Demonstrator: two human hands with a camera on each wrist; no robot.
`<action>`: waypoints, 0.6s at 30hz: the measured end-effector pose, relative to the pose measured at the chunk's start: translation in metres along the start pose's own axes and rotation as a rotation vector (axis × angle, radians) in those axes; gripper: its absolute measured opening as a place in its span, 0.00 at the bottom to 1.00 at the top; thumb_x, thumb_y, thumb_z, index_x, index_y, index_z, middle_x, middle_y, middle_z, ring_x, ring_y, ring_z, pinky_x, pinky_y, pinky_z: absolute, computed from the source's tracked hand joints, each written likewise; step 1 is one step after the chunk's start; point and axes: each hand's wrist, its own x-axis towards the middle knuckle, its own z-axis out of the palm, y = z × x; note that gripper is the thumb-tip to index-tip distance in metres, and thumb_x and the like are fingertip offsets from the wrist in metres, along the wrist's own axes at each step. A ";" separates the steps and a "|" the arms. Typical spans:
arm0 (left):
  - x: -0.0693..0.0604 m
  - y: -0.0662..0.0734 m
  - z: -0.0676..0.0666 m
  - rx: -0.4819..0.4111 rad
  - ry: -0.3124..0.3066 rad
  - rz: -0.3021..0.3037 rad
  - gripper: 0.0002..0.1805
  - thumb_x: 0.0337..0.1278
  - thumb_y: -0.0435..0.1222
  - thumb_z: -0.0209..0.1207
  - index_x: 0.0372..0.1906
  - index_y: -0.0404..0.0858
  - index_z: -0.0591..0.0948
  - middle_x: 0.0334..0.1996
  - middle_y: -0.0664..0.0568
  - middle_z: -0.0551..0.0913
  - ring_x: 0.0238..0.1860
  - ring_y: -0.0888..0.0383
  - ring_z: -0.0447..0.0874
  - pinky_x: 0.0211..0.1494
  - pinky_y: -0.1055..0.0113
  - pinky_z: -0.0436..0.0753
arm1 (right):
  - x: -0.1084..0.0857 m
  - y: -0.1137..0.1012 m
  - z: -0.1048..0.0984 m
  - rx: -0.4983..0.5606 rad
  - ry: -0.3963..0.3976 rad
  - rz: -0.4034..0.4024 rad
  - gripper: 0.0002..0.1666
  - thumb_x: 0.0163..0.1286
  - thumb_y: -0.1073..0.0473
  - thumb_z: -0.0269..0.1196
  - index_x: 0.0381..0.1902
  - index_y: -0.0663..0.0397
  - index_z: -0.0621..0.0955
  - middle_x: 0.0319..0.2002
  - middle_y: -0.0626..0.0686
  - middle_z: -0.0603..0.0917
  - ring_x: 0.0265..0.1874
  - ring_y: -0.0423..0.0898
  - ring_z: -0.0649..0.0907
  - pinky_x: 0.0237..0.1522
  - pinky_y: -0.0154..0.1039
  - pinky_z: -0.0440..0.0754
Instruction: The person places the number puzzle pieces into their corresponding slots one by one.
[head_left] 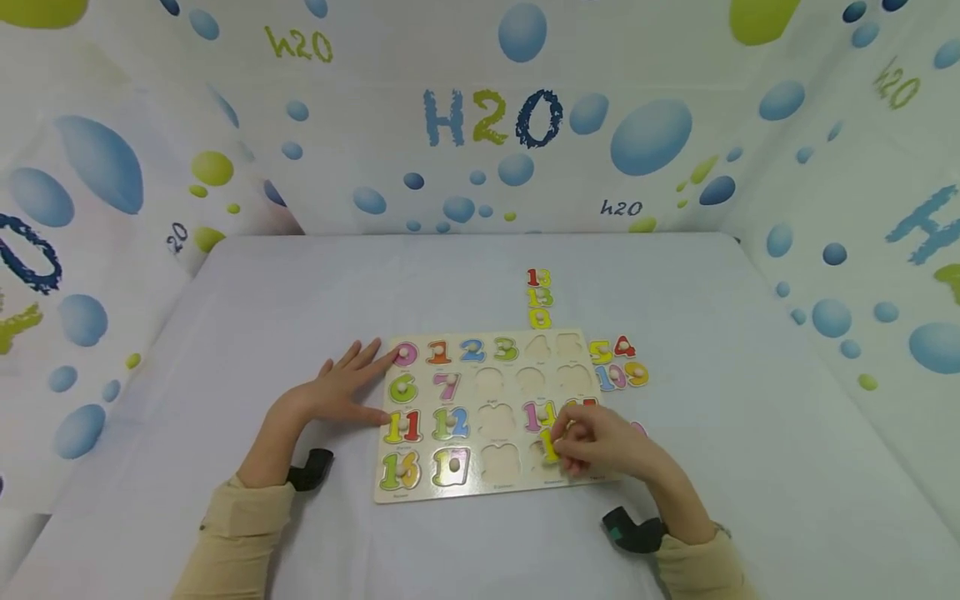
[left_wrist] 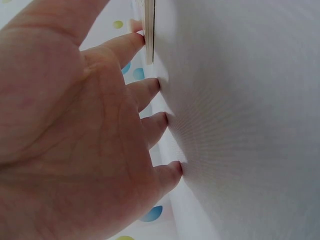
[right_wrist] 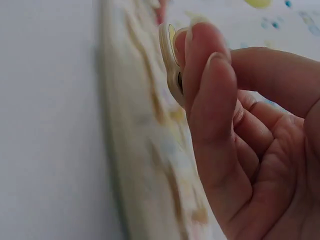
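Pinching a yellow number piece, right hand sits nearer, over the bottom-row recess; left hand, spread, braces puzzle board's left edge.

I'm looking down at a white-covered table, and the puzzle board lies flat on it! Just beyond its far edge I spot three number pieces in a line. Over by the right edge, a cluster: yellow 5, red 4, pink-and-blue piece, orange 9, and below them a pink piece, mostly hidden from me.
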 end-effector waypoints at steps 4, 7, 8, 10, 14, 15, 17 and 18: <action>0.002 0.000 -0.001 0.004 -0.001 0.001 0.54 0.45 0.55 0.66 0.73 0.39 0.53 0.71 0.35 0.42 0.69 0.35 0.31 0.61 0.33 0.36 | 0.006 -0.005 0.017 -0.002 -0.050 0.070 0.05 0.65 0.66 0.61 0.33 0.61 0.74 0.18 0.54 0.80 0.17 0.48 0.80 0.21 0.34 0.79; 0.002 0.002 -0.003 0.005 -0.006 0.000 0.53 0.45 0.55 0.66 0.73 0.39 0.53 0.71 0.34 0.42 0.69 0.35 0.31 0.61 0.33 0.36 | 0.006 -0.003 0.019 -0.008 -0.041 0.095 0.05 0.64 0.66 0.61 0.32 0.60 0.74 0.17 0.53 0.81 0.16 0.48 0.81 0.20 0.33 0.78; 0.001 0.003 -0.003 0.002 -0.007 0.002 0.53 0.45 0.55 0.66 0.73 0.39 0.53 0.71 0.34 0.42 0.69 0.35 0.31 0.61 0.33 0.36 | 0.006 -0.002 0.019 -0.006 -0.036 0.103 0.05 0.64 0.66 0.61 0.32 0.60 0.74 0.17 0.53 0.81 0.16 0.48 0.81 0.20 0.33 0.78; 0.001 0.004 -0.004 -0.001 -0.010 0.002 0.53 0.45 0.54 0.66 0.73 0.38 0.53 0.71 0.34 0.42 0.69 0.35 0.31 0.61 0.33 0.36 | 0.006 -0.001 0.020 0.002 -0.029 0.107 0.06 0.64 0.65 0.61 0.33 0.60 0.74 0.18 0.53 0.81 0.17 0.49 0.82 0.21 0.34 0.79; 0.001 0.005 -0.006 0.001 -0.010 0.002 0.53 0.45 0.54 0.67 0.72 0.38 0.53 0.71 0.34 0.42 0.69 0.34 0.31 0.61 0.33 0.36 | 0.008 0.000 0.023 0.022 -0.016 0.104 0.05 0.65 0.66 0.60 0.33 0.61 0.73 0.18 0.53 0.81 0.17 0.50 0.83 0.22 0.35 0.80; 0.001 0.005 -0.006 0.001 -0.010 0.002 0.53 0.45 0.54 0.67 0.72 0.38 0.54 0.71 0.34 0.42 0.69 0.34 0.31 0.61 0.33 0.36 | 0.008 0.000 0.023 0.023 -0.014 0.103 0.05 0.66 0.66 0.60 0.33 0.61 0.73 0.18 0.53 0.81 0.17 0.50 0.83 0.22 0.36 0.80; 0.002 0.004 -0.005 0.001 -0.010 0.001 0.53 0.45 0.54 0.67 0.72 0.38 0.53 0.71 0.34 0.42 0.69 0.34 0.31 0.61 0.33 0.36 | 0.008 0.000 0.023 0.030 -0.017 0.103 0.05 0.66 0.66 0.59 0.33 0.61 0.73 0.18 0.53 0.82 0.17 0.50 0.83 0.22 0.36 0.80; 0.002 0.003 -0.004 0.000 -0.010 0.001 0.53 0.45 0.54 0.67 0.73 0.38 0.53 0.71 0.34 0.42 0.69 0.34 0.31 0.61 0.33 0.36 | 0.008 -0.001 0.022 0.028 -0.029 0.098 0.05 0.67 0.65 0.59 0.33 0.61 0.73 0.18 0.53 0.82 0.17 0.50 0.83 0.22 0.36 0.81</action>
